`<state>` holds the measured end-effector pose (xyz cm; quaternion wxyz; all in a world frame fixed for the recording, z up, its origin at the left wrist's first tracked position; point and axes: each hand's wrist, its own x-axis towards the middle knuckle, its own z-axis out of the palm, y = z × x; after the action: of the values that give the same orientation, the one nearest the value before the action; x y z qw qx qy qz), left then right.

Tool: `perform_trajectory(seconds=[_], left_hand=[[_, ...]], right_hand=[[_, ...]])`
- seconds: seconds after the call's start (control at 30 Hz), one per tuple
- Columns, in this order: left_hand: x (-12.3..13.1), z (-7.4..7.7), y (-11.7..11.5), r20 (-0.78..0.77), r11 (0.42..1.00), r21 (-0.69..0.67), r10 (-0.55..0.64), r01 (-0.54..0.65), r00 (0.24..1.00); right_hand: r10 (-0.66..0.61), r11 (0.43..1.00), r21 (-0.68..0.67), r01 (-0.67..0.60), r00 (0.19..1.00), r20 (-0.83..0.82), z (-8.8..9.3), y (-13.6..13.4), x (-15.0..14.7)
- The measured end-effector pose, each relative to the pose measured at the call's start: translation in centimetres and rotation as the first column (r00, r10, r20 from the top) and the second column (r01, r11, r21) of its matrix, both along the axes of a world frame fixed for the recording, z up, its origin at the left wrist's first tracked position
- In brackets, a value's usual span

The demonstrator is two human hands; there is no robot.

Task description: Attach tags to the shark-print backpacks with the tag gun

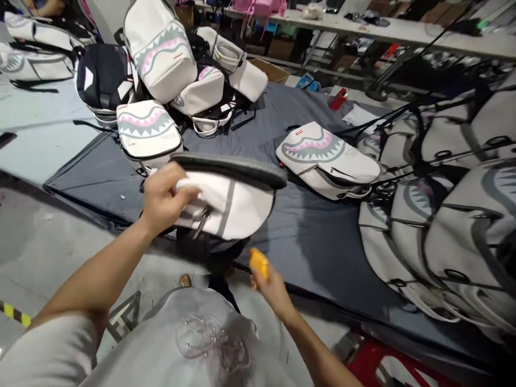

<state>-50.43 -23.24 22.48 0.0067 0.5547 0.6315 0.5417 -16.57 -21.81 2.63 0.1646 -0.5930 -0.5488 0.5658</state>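
Left hand [165, 196] grasps the bag [252, 207] by its left end at the table's [318, 242] near edge, long axis running left-right. Right hand [274, 294], clenched on an orange tool [258, 263], sits apart, bodyward of the right end.

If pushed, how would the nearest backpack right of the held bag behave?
The backpack probably slides rather than rolls, lying on a broad side. Its full, smooth shape suggests modest stiffness. The wrinkled grey cloth may bunch beneath.
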Motion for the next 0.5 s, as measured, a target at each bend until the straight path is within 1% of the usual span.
perform_trajectory(seconds=[0.03, 0.07, 0.1, 0.13, 0.17, 0.2, 0.23, 0.3, 0.33, 0.37, 0.4, 0.43, 0.47, 0.5], left_hand=[[-0.4, 0.4, 1.1, 0.075, 0.999, 0.028, 0.034, -0.036, 0.997], [-0.9, 0.6, 2.2, 0.170, 0.997, 0.044, 0.052, -0.060, 0.984], [-1.5, 0.8, 3.3, 0.284, 0.996, 0.055, 0.058, -0.077, 0.957], [-2.3, 0.7, 4.1, 0.409, 0.995, 0.059, 0.053, -0.085, 0.911], [-3.1, 0.4, 4.5, 0.538, 0.995, 0.054, 0.043, -0.086, 0.842], [-3.9, -0.2, 4.5, 0.664, 0.996, 0.036, 0.035, -0.078, 0.746], [-4.7, -1.1, 3.9, 0.779, 0.998, 0.004, 0.037, -0.064, 0.626], [-6.0, -3.8, 1.4, 0.934, 0.996, -0.088, 0.093, -0.031, 0.345], [-6.5, -5.6, -0.3, 0.967, 0.989, -0.147, 0.149, -0.026, 0.207], [-6.9, -7.4, -1.9, 0.973, 0.976, -0.212, 0.215, -0.042, 0.088], [-7.3, -9.2, -3.4, 0.960, 0.958, -0.281, 0.280, -0.054, -0.012], [-7.5, -10.9, -4.6, 0.942, 0.943, -0.329, 0.324, -0.051, -0.091], [-7.6, -12.4, -5.3, 0.925, 0.932, -0.360, 0.350, -0.049, -0.145], [-7.6, -13.7, -5.7, 0.917, 0.929, -0.367, 0.354, -0.046, -0.185]], right_hand=[[-0.100, 0.988, 0.117, 0.101, 0.995, -0.010, 0.7, -0.9, -0.1], [-0.219, 0.949, 0.225, 0.222, 0.975, -0.038, 1.2, -1.8, -0.3], [-0.304, 0.903, 0.299, 0.309, 0.950, -0.065, 1.5, -2.8, -0.5], [-0.349, 0.873, 0.336, 0.354, 0.934, -0.076, 1.6, -3.9, -0.6], [-0.371, 0.861, 0.347, 0.372, 0.926, -0.073, 1.4, -5.1, -0.5], [-0.379, 0.861, 0.342, 0.376, 0.923, -0.061, 1.0, -6.3, -0.3], [-0.387, 0.866, 0.328, 0.379, 0.921, -0.042, 0.5, -7.4, 0.0], [-0.408, 0.870, 0.299, 0.392, 0.913, -0.010, -0.9, -9.0, 0.6], [-0.420, 0.869, 0.288, 0.402, 0.907, 0.002, -1.6, -9.5, 0.6], [-0.424, 0.872, 0.275, 0.405, 0.906, 0.008, -2.2, -9.6, 0.5], [-0.421, 0.877, 0.260, 0.404, 0.907, 0.008, -2.7, -9.3, 0.2], [-0.405, 0.888, 0.238, 0.393, 0.914, 0.000, -3.1, -8.7, -0.3], [-0.371, 0.908, 0.207, 0.364, 0.929, -0.009, -3.4, -7.9, -1.0], [-0.311, 0.936, 0.174, 0.307, 0.950, -0.004, -3.7, -6.8, -1.9]])
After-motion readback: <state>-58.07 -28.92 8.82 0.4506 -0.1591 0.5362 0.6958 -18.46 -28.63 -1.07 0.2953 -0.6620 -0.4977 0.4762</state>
